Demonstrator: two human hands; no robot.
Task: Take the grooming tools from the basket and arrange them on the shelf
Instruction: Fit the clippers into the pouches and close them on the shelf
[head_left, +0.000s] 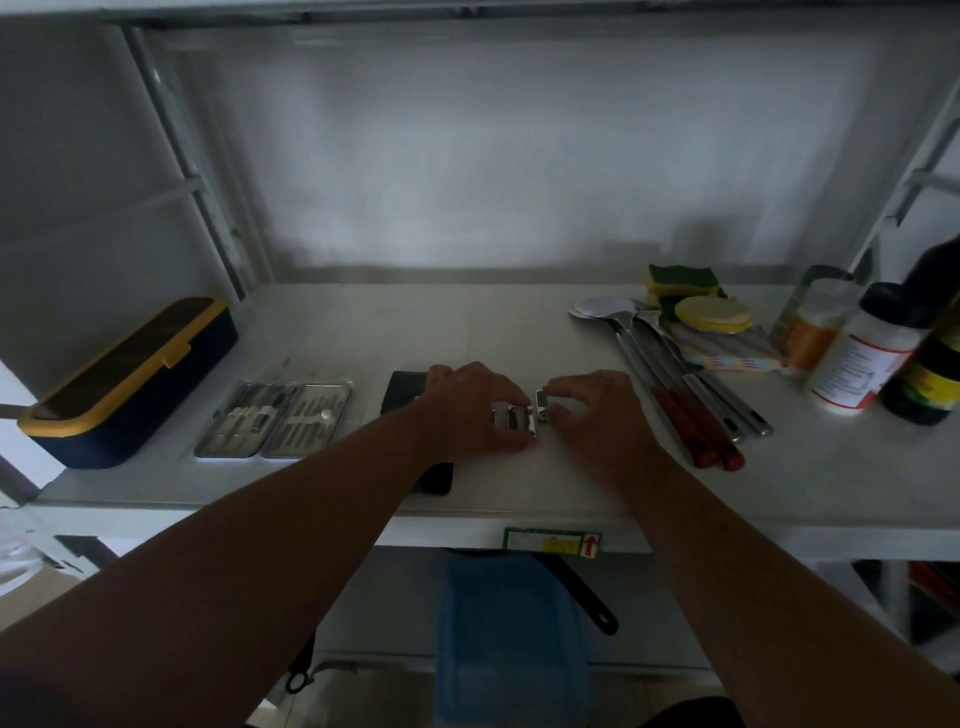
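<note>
Both hands work at the middle of the white shelf (519, 332). My left hand (467, 405) lies over a few small metal nail clippers (511, 418), fingers curled down onto them. My right hand (597, 410) pinches another small metal clipper (542, 406) just to the right of those. An open metal manicure case (275, 421) with several tools lies to the left. A black case (402, 395) sits partly under my left wrist. No basket is in view.
A navy box with a yellow rim (124, 384) stands far left. Ladles with red handles (675, 395), sponges (685, 296), a striped cloth (727, 351) and several bottles (862, 358) crowd the right. A blue item (509, 634) and a black pan handle (587, 592) sit below the shelf.
</note>
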